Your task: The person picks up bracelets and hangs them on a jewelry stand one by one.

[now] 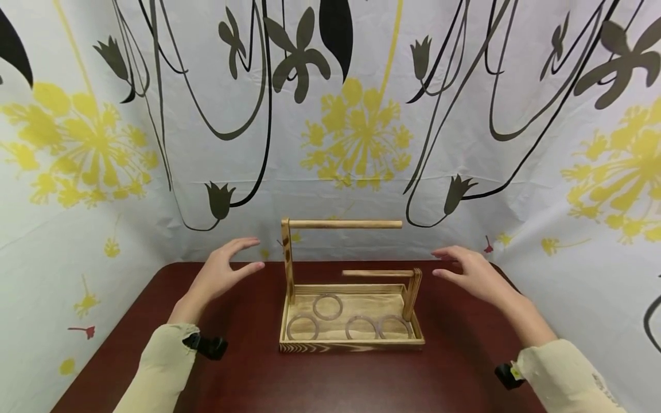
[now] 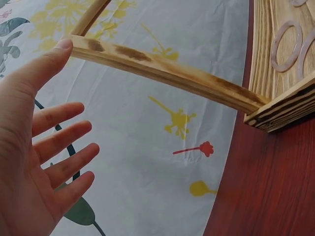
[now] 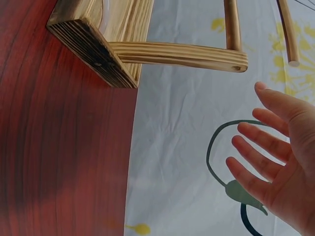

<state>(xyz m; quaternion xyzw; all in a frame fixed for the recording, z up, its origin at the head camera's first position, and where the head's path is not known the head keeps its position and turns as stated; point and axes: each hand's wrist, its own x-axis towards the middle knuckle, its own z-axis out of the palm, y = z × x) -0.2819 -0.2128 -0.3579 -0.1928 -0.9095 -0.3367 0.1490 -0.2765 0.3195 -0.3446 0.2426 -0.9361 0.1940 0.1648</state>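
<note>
A wooden rack [image 1: 351, 346] with a shallow tray base stands on the table between my two hands. From its left post [image 1: 288, 258] a long upper rod [image 1: 346, 224] runs to the right; from its shorter right post [image 1: 412, 295] a lower rod [image 1: 379, 273] runs to the left. Several pale translucent bangles [image 1: 327, 307] lie flat in the tray. My left hand [image 1: 219, 274] hovers left of the tall post, fingers and thumb spread apart, holding nothing. Likewise my right hand [image 1: 475, 274] is held in the air right of the short post, fingers extended and nothing in it.
The dark red table [image 1: 237, 378] ends behind the rack, close to a hanging white cloth [image 1: 330, 160] printed with yellow and dark plants. The cloth also flanks both sides. Dark wrist cameras [image 1: 206, 346] sit at the sleeves.
</note>
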